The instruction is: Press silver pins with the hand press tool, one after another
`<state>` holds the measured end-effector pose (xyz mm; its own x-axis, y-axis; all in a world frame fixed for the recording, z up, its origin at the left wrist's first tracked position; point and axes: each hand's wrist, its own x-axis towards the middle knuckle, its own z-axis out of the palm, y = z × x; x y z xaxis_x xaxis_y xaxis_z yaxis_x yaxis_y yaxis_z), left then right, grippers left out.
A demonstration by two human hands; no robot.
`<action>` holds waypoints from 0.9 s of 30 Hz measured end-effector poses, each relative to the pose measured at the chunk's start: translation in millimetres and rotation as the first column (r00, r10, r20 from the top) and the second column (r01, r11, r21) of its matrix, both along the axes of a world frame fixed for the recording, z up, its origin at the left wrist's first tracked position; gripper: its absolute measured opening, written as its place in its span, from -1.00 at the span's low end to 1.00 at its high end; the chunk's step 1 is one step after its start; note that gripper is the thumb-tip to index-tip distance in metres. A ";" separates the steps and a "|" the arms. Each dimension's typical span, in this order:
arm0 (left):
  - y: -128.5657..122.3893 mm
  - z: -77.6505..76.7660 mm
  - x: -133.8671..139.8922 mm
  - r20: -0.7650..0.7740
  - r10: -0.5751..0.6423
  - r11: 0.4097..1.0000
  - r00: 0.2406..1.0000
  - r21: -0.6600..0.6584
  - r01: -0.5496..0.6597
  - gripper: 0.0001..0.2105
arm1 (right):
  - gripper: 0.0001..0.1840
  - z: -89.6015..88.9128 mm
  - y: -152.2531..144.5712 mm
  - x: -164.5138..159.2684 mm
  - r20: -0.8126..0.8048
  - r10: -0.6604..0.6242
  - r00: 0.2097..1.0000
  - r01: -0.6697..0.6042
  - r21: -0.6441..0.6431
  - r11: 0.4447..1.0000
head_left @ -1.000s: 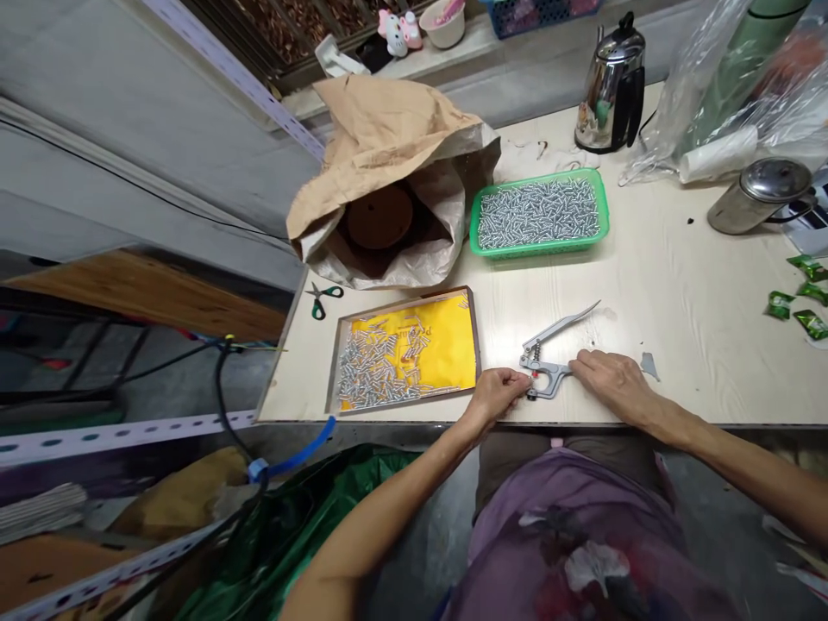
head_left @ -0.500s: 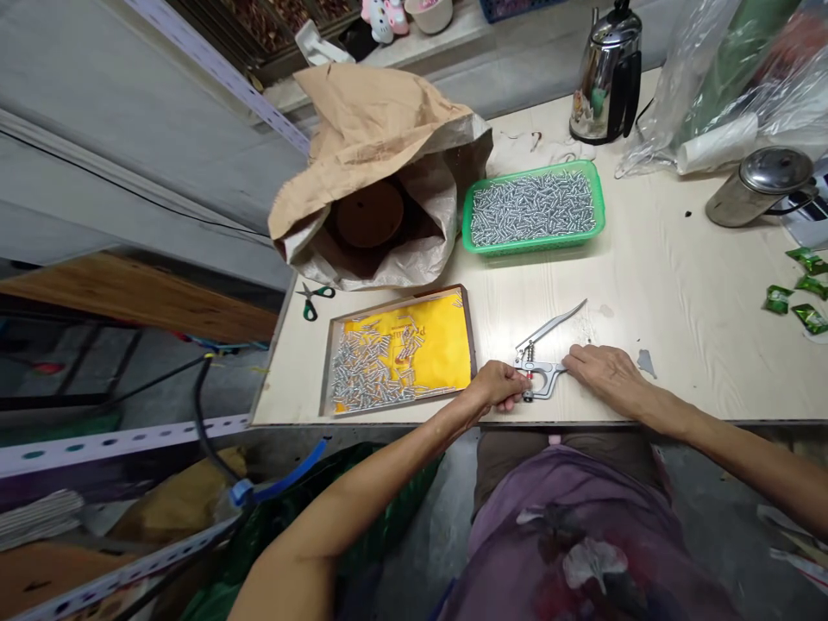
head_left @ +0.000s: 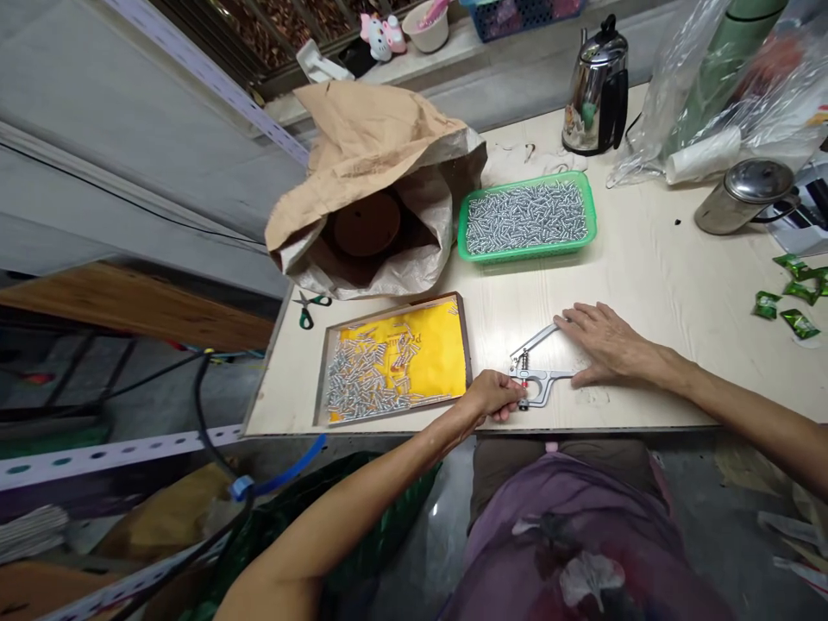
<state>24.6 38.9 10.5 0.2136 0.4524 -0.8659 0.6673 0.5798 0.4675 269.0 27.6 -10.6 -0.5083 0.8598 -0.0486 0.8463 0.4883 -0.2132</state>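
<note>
Silver hand-press pliers (head_left: pixel 548 379) lie on the tabletop near its front edge, with their two handles spread and a small coil spring and a red bit at the head. My left hand (head_left: pixel 492 397) pinches the head of the pliers; its fingertips partly hide whatever else is there. On the other side, my right hand (head_left: pixel 611 347) is spread with fingers apart. Its fingertips cover the end of the upper handle, and its thumb touches the tip of the lower one. Left of my left hand is a shallow tray (head_left: pixel 461 345) with a yellow lining and many small metal pins (head_left: pixel 362 379).
A green basket (head_left: pixel 527 256) full of small metal pieces stands behind the pliers. Beside it sits a big open paper sack (head_left: pixel 381 129). Scissors (head_left: pixel 307 309) lie at the left edge. A kettle (head_left: pixel 595 95), steel mug (head_left: pixel 743 198) and green-wrapped sweets (head_left: pixel 800 323) are at right.
My right hand has gone from pinching the lower handle's end to spreading its fingers up over the upper handle. My left hand stays at the head. The view has shifted slightly.
</note>
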 end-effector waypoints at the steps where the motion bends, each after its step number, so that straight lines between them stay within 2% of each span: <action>1: -0.5 0.0 0.1 0.000 0.004 1.000 1.000 -0.001 -0.004 -0.74 | 0.09 0.8 1.3 -0.8 0.000 0.001 1.000 -0.001 0.001 1.000; 5: -2.0 -2.6 -0.3 0.005 0.026 1.000 1.000 -0.014 -0.026 -0.75 | -0.06 10.1 -0.4 -6.5 0.047 -0.002 0.999 0.001 0.021 1.000; 10: -6.9 -7.3 -7.6 -0.016 0.021 1.000 1.000 0.014 -0.021 -0.77 | -0.48 21.4 -9.5 -11.4 0.096 0.005 0.995 -0.008 0.032 0.999; 12: -11.4 -4.8 -10.7 -0.059 -0.067 0.987 0.996 0.143 0.075 -0.74 | -0.58 21.7 -13.2 -13.3 0.098 -0.001 0.995 -0.003 0.037 0.999; 13: -14.0 -2.5 -10.9 -0.100 -0.124 0.953 0.987 0.266 0.147 -0.73 | -0.61 21.2 -14.9 -14.4 0.101 -0.008 0.995 0.004 0.040 0.999; 14: -16.5 -0.1 -9.5 -0.153 -0.179 0.884 0.972 0.409 0.227 -0.74 | -0.62 20.3 -16.6 -15.6 0.106 -0.017 0.994 0.013 0.042 0.999; 15: -18.7 2.0 -6.3 -0.211 -0.229 0.776 0.950 0.550 0.310 -0.77 | -0.61 19.4 -18.1 -16.9 0.112 -0.028 0.993 0.024 0.042 0.999; 16: -20.3 3.4 -1.3 -0.269 -0.276 0.642 0.923 0.663 0.385 -0.81 | -0.60 18.5 -19.6 -18.1 0.114 -0.040 0.993 0.035 0.042 0.999; 18: -20.7 2.8 12.9 -0.367 -0.375 0.375 0.852 0.780 0.501 -0.82 | -0.57 17.0 -22.3 -19.4 0.105 -0.062 0.992 0.058 0.041 0.997; 20: -16.9 -2.4 28.4 -0.434 -0.478 0.183 0.764 0.801 0.570 -0.66 | -0.54 16.0 -24.5 -18.5 0.083 -0.078 0.993 0.076 0.037 0.996; 21: -13.7 -6.0 35.0 -0.455 -0.515 0.123 0.726 0.799 0.588 -0.57 | -0.50 15.5 -25.5 -17.4 0.067 -0.080 0.995 0.078 0.028 0.997; 23: -6.6 -13.3 43.5 -0.470 -0.571 0.071 0.674 0.789 0.610 -0.45 | -0.39 14.6 -27.1 -14.4 0.037 -0.075 0.996 0.075 0.002 0.997; 25: -0.7 -18.1 46.2 -0.461 -0.608 0.070 0.647 0.780 0.622 -0.42 | -0.30 13.8 -28.6 -12.1 0.024 -0.085 0.996 0.086 -0.018 0.996; 27: 2.4 -19.9 45.6 -0.447 -0.623 0.089 0.643 0.775 0.625 -0.43 | -0.33 13.5 -30.6 -11.8 0.041 -0.120 0.992 0.121 -0.017 0.992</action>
